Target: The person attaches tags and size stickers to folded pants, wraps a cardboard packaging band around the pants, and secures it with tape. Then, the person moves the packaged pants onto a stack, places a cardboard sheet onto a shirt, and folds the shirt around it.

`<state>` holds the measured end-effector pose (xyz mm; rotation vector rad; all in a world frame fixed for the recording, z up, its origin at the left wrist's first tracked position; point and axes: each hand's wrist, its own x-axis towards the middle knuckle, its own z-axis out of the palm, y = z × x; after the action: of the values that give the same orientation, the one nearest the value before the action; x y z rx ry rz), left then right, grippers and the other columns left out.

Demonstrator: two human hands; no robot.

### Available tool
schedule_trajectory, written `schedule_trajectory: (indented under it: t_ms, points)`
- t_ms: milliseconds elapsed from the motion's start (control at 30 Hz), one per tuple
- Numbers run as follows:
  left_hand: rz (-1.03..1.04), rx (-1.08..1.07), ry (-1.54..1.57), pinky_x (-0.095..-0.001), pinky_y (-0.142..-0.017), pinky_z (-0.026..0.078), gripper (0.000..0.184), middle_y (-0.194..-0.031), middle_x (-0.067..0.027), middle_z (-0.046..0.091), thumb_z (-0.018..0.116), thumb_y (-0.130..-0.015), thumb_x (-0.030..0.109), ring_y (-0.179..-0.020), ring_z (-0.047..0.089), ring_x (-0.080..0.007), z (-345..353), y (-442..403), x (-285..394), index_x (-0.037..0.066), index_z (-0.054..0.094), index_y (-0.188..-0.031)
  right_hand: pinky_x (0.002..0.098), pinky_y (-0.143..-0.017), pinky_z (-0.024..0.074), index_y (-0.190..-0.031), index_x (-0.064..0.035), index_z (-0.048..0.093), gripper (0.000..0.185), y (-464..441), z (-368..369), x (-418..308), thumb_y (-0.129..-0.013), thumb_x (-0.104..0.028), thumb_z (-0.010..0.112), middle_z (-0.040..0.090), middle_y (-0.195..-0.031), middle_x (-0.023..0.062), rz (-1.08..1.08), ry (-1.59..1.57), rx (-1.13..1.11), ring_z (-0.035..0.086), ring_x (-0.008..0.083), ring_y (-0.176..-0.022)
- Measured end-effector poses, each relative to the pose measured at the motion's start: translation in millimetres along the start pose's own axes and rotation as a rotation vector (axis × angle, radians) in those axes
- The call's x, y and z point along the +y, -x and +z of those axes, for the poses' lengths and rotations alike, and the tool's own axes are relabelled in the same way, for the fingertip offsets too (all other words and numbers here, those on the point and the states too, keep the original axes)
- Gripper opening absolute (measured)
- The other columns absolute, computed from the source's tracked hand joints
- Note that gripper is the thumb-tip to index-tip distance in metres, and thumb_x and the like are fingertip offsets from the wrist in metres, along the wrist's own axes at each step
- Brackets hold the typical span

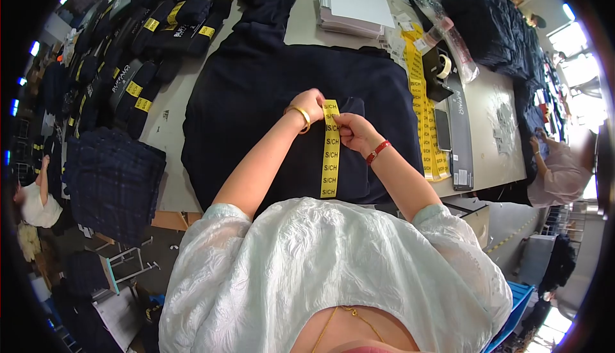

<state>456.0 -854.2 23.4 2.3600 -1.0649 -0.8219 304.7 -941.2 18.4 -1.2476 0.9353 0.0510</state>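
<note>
A yellow strip of size stickers (330, 155) printed "S/CH" runs lengthwise in front of me over a dark folded garment (353, 173). My left hand (309, 106), with a gold bangle at the wrist, is closed at the strip's top left edge. Slightly lower, my right hand (356, 132), wearing a red band, pinches the strip's right edge between thumb and fingers. Both hands' fingertips are partly hidden. Under all this spreads a larger dark navy fabric (256, 90).
Banded dark garment packs (192, 29) pile up at left, above plaid fabric (115, 173). At right lie more yellow sticker strips (419, 106), a tape dispenser (439, 74) and a phone (442, 130). White cards (355, 0) stand behind. Another person (557, 173) is at far right.
</note>
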Motion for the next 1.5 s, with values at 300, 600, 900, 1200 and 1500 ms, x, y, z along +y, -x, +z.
schedule_trajectory:
  t_ms: [300,600,900,1200,1500]
  points:
    - [0.136,0.691,-0.263,-0.0343,-0.088,0.047,0.028,-0.119,-0.0061,0.060,0.066,-0.081,0.023,-0.104,0.059,-0.0273,16.2,34.7,-29.5,0.014,0.064,-0.107,0.0167,-0.047,0.0308,-0.088,0.0006,0.064,0.009,1.8,3.5,-4.4,-0.087,-0.007,0.058,0.056,-0.067,0.0043,-0.074,0.173,0.017,0.044,0.0070,-0.051]
    - [0.225,0.491,0.034,-0.0350,-0.093,0.045,0.043,-0.128,-0.0091,0.054,0.064,-0.084,0.035,-0.112,0.054,-0.0303,18.9,-2.0,-96.4,0.020,0.060,-0.124,0.0258,-0.053,0.0433,-0.087,-0.0009,0.066,0.024,10.1,13.6,-36.0,-0.088,-0.023,0.058,0.065,-0.077,0.0078,-0.259,1.134,0.152,0.057,0.0178,-0.058]
    - [0.265,0.043,-0.218,-0.0334,-0.089,0.047,0.039,-0.121,-0.0045,0.061,0.053,-0.089,0.044,-0.109,0.057,-0.0245,-7.0,-18.9,-66.7,0.022,0.064,-0.119,0.0318,-0.068,0.0468,-0.093,-0.0006,0.066,0.049,-70.8,-13.0,-52.1,-0.081,-0.048,0.062,0.069,-0.087,0.0075,-0.641,1.274,-0.059,0.062,0.0244,-0.072]
    - [0.091,-0.064,0.058,-0.0311,-0.082,0.050,0.037,-0.112,-0.0027,0.065,0.052,-0.090,0.042,-0.095,0.063,-0.0243,-0.1,-23.7,-64.0,0.016,0.069,-0.111,0.0319,-0.073,0.0482,-0.092,-0.0012,0.067,0.061,-102.0,9.2,-65.1,-0.069,-0.058,0.069,0.069,-0.088,0.0092,-0.112,1.299,-0.562,0.065,0.0245,-0.079]
    - [-0.049,-0.057,0.183,-0.0291,-0.077,0.049,0.033,-0.096,-0.0039,0.066,0.058,-0.088,0.035,-0.084,0.063,-0.0222,3.7,-21.7,-60.2,0.009,0.067,-0.106,0.0340,-0.071,0.0513,-0.100,-0.0016,0.063,0.073,-94.7,19.8,-54.9,-0.066,-0.066,0.069,0.069,-0.085,0.0101,-0.356,1.278,-0.493,0.067,0.0267,-0.075]
